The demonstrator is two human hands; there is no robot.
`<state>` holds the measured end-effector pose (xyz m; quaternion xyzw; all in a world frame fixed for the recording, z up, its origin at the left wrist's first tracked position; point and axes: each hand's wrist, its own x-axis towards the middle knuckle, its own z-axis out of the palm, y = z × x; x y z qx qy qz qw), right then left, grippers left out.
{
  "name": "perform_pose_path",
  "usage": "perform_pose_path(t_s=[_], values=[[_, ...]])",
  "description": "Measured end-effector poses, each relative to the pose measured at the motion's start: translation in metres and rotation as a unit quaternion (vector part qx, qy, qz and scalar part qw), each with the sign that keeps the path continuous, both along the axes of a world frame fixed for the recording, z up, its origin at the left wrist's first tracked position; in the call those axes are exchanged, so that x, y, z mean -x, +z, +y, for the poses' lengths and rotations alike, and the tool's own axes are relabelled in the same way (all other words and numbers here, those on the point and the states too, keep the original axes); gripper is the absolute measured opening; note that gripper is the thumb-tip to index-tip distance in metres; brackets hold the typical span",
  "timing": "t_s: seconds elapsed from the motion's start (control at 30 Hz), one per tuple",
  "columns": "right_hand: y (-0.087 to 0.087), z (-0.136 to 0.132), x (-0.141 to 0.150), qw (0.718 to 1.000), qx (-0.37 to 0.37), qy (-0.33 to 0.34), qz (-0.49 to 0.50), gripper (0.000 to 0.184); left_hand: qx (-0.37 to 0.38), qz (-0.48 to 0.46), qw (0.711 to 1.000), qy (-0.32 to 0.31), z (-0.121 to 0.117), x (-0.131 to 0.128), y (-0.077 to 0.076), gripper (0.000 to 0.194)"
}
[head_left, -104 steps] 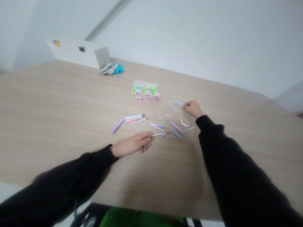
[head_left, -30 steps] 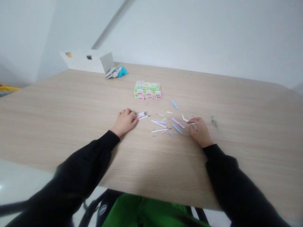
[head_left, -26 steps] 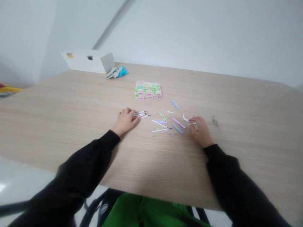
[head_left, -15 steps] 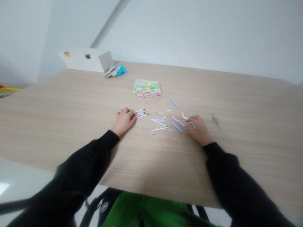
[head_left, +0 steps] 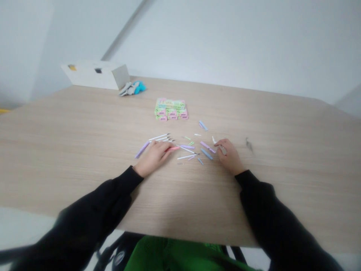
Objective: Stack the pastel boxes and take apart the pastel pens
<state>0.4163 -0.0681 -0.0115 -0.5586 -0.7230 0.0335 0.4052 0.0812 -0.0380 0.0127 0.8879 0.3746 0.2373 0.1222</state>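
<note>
My left hand (head_left: 153, 157) rests on the wooden table (head_left: 84, 124) with its fingers closed on a pink pen part (head_left: 172, 148) that sticks out to the right. Just beyond it lie white pen refills (head_left: 160, 137) and a purple pen barrel (head_left: 141, 149). My right hand (head_left: 229, 156) is curled at the right edge of a scatter of small pen pieces (head_left: 197, 148), its fingertips pinched on a small white piece (head_left: 223, 150). Blue and purple barrels (head_left: 207, 149) lie between my two hands.
A stack of green and pink boxes (head_left: 170, 109) stands farther back in the middle. A white box (head_left: 94, 75) and a grey and blue bundle (head_left: 132, 88) sit at the far left. A dark mark (head_left: 248, 144) lies right of my right hand.
My left hand has drawn back from the white refills toward me with a pink pen part. The purple barrel shows again. My right hand has stayed by the small white piece.
</note>
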Motion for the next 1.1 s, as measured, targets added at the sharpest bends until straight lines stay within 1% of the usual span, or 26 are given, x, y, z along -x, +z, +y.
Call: perform_pose_path(t_s=[0.03,0.1,0.2,0.3,0.37,0.4,0.47,0.5,0.53,0.6,0.63,0.67,0.7,0.77,0.87,0.97,1.03,1.1], values=[[0.003,0.004,0.001,1.000,0.016,-0.008,0.008,0.021,0.012,0.007,1.000,-0.028,-0.003,-0.003,-0.002,0.036],[0.010,0.015,0.000,0.998,0.060,-0.029,0.016,0.021,0.034,0.013,0.998,-0.056,-0.005,-0.005,-0.005,0.039],[0.029,0.034,0.000,0.993,0.111,-0.041,0.002,0.021,0.065,-0.007,0.996,-0.063,-0.005,-0.002,-0.007,0.041],[0.053,0.045,0.012,0.991,0.129,-0.036,-0.011,0.020,0.114,-0.060,0.990,-0.056,-0.009,0.001,0.001,0.041],[0.069,0.041,0.031,0.988,0.153,0.006,-0.020,0.022,0.156,-0.108,0.981,-0.045,-0.015,0.000,0.008,0.041],[0.076,0.035,0.043,0.984,0.167,0.048,-0.023,0.025,0.179,-0.136,0.974,-0.038,-0.019,-0.001,0.010,0.039],[0.083,0.020,0.069,0.968,0.190,0.159,-0.034,0.032,0.240,-0.195,0.950,-0.034,-0.025,-0.006,0.012,0.035],[0.084,0.011,0.082,0.960,0.187,0.207,-0.041,0.033,0.280,-0.223,0.933,-0.038,-0.028,-0.009,0.010,0.032],[0.082,0.002,0.093,0.952,0.183,0.240,-0.054,0.030,0.320,-0.250,0.913,-0.046,-0.030,-0.011,0.008,0.031],[0.077,-0.011,0.111,0.940,0.175,0.283,-0.082,0.015,0.383,-0.289,0.875,-0.065,-0.033,-0.016,0.001,0.033],[0.073,-0.016,0.116,0.935,0.174,0.294,-0.096,0.014,0.400,-0.301,0.863,-0.072,-0.033,-0.018,-0.003,0.034],[0.071,-0.019,0.120,0.931,0.176,0.302,-0.108,0.016,0.407,-0.307,0.857,-0.075,-0.034,-0.019,-0.006,0.035],[0.069,-0.021,0.121,0.928,0.181,0.303,-0.118,0.018,0.404,-0.308,0.858,-0.076,-0.034,-0.020,-0.008,0.035],[0.068,-0.019,0.118,0.931,0.190,0.279,-0.141,0.020,0.372,-0.300,0.876,-0.068,-0.033,-0.018,-0.008,0.032],[0.073,-0.001,0.100,0.948,0.189,0.190,-0.169,0.020,0.285,-0.259,0.922,-0.031,-0.030,-0.012,-0.003,0.031],[0.076,0.035,0.066,0.966,0.209,0.056,-0.142,0.019,0.190,-0.196,0.962,-0.001,-0.026,-0.005,0.003,0.028],[0.075,0.065,0.039,0.959,0.263,-0.059,-0.087,0.023,0.125,-0.170,0.977,0.002,-0.023,-0.002,0.004,0.026],[0.072,0.092,0.015,0.952,0.270,-0.120,-0.084,0.029,0.072,-0.147,0.986,-0.012,-0.021,-0.002,0.003,0.026]])
